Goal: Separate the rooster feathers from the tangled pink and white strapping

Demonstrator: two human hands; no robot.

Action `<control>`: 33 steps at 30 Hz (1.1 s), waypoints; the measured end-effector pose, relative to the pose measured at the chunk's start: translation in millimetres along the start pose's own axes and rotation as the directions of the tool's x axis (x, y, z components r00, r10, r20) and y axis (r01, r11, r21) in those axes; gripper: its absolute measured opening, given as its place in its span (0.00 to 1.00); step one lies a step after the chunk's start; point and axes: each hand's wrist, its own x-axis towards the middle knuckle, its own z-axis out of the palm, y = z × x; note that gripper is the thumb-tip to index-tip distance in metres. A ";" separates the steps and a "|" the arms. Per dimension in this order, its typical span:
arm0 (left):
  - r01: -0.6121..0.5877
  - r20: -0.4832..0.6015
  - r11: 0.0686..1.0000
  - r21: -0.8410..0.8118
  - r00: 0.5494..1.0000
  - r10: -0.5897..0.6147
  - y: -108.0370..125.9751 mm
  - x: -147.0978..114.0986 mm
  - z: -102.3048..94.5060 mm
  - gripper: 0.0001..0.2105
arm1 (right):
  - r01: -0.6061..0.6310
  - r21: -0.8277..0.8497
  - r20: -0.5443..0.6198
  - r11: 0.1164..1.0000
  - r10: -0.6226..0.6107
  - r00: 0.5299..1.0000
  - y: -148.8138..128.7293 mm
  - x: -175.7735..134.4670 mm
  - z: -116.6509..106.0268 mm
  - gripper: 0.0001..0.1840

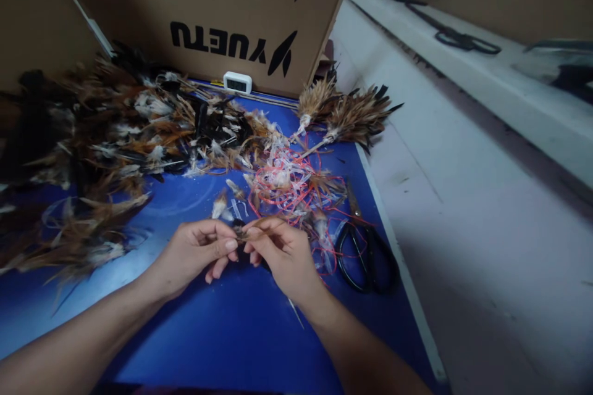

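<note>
My left hand (208, 249) and my right hand (281, 251) meet above the front of the blue table (204, 345). Thumb and forefinger of each are pinched on a small brown feather (250, 234), mostly covered by the fingers. Just beyond the hands lie a few short, fluffy feathers (219, 204). Behind and to the right is a tangle of red string and clear plastic strips (285, 182). Black-handled scissors (365, 253) rest to the right of my right hand, blades pointing away.
A large heap of brown, black and white feathers (152, 117) covers the left and back. Two feather bundles on sticks (356, 114) lie at the back right. A small white digital display (238, 83) stands before a cardboard box (208, 0). More scissors (466, 40) lie on the ledge.
</note>
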 end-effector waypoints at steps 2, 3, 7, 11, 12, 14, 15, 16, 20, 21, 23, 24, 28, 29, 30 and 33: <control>-0.021 -0.023 0.999 0.045 1.000 0.022 0.2 0.1 -1.5 0.11 | 0.004 0.006 -0.015 1.000 -0.004 1.000 -1.8 0.7 -3.1 0.09; -0.032 -0.032 0.997 0.065 0.999 0.034 0.4 0.2 -2.3 0.11 | 0.012 0.005 -0.026 1.000 -0.012 1.000 -3.2 1.1 -4.8 0.10; -0.093 -0.076 0.991 0.099 0.992 0.101 2.4 1.0 -5.5 0.09 | 0.074 -0.061 -0.090 0.995 -0.079 0.993 -9.3 2.2 -10.2 0.13; -0.179 -0.168 0.979 0.103 0.967 0.194 8.6 2.3 -9.0 0.08 | 0.136 -0.261 -0.154 0.956 -0.181 0.971 -7.7 2.9 -11.9 0.07; -0.202 -0.207 0.975 0.089 0.954 0.217 10.9 2.7 -9.8 0.08 | 0.156 -0.323 -0.155 0.933 -0.215 0.964 -5.8 3.0 -12.0 0.06; -0.249 -0.289 0.968 0.039 0.924 0.249 16.0 3.8 -11.1 0.07 | 0.210 -0.454 -0.118 0.866 -0.292 0.949 -1.2 3.1 -11.8 0.06; -0.270 -0.325 0.963 0.012 0.910 0.259 18.6 4.6 -11.6 0.07 | 0.242 -0.520 -0.081 0.819 -0.329 0.941 1.2 3.1 -11.6 0.06; -0.289 -0.354 0.957 -0.014 0.897 0.266 20.9 5.5 -12.1 0.07 | 0.274 -0.584 -0.036 0.764 -0.361 0.932 3.4 3.1 -11.4 0.06; -0.350 -0.420 0.934 -0.071 0.860 0.290 27.0 9.8 -15.0 0.08 | 0.350 -0.780 0.118 0.519 -0.427 0.896 10.2 3.4 -11.7 0.08; -0.356 -0.427 0.931 -0.081 0.856 0.290 27.4 10.8 -15.9 0.08 | 0.345 -0.820 0.136 0.457 -0.430 0.892 11.2 3.6 -12.2 0.08; -0.349 -0.431 0.932 -0.095 0.859 0.277 27.0 12.3 -17.7 0.08 | 0.306 -0.890 0.146 0.337 -0.425 0.893 12.2 4.1 -14.1 0.08; -0.339 -0.429 0.936 -0.099 0.863 0.267 26.4 12.9 -18.4 0.08 | 0.274 -0.919 0.138 0.284 -0.420 0.897 12.2 4.5 -15.2 0.08; -0.307 -0.401 0.947 -0.094 0.883 0.246 22.5 14.3 -19.7 0.08 | 0.167 -0.974 0.097 0.154 -0.382 0.919 11.5 6.4 -19.2 0.06; -0.303 -0.392 0.949 -0.091 0.887 0.246 21.4 14.5 -19.8 0.09 | 0.155 -0.977 0.093 0.145 -0.366 0.926 11.5 6.9 -19.8 0.06; -0.300 -0.383 0.950 -0.087 0.891 0.246 20.3 14.6 -19.9 0.09 | 0.153 -0.978 0.095 0.143 -0.347 0.933 11.8 7.4 -20.2 0.05; -0.296 -0.357 0.952 -0.078 0.900 0.251 17.8 14.5 -20.1 0.09 | 0.164 -0.974 0.112 0.156 -0.301 0.947 13.1 8.6 -20.8 0.06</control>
